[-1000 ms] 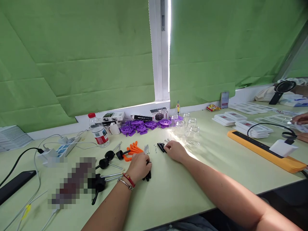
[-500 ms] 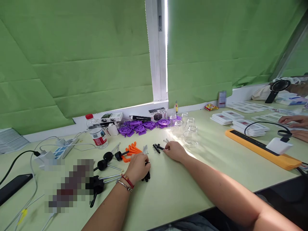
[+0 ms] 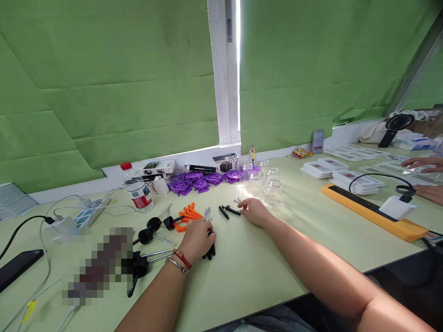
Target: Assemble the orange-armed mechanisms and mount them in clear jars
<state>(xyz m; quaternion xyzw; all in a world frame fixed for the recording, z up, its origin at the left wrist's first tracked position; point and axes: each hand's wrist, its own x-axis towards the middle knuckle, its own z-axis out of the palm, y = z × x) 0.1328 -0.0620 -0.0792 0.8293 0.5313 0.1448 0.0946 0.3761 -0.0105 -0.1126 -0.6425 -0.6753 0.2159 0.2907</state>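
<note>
My left hand (image 3: 199, 238) rests on the table with its fingers curled over a bundle of small black rod-like pieces (image 3: 210, 252), whose ends poke out below. My right hand (image 3: 255, 212) lies farther out, fingertips a little apart beside a black rod-like piece (image 3: 233, 210); whether they touch it is hard to tell. Another such piece (image 3: 224, 212) lies just left of that one. Small metal springs (image 3: 237, 200) lie beyond my right fingertips. Thin silver pins (image 3: 208, 213) and orange hook-shaped parts (image 3: 190, 212) lie above my left hand.
Purple plastic parts (image 3: 200, 180) and glass jars (image 3: 274, 193) line the back. Black knobs with metal rods (image 3: 140, 265) and a water bottle (image 3: 137, 189) stand left. A yellow power strip (image 3: 374, 212), card stacks (image 3: 356, 182) and another person's hands (image 3: 427, 163) are right.
My right fingers have let go of the black piece, which now lies flat beside the other one. That hand has drawn slightly right. My left hand stays over its bundle.
</note>
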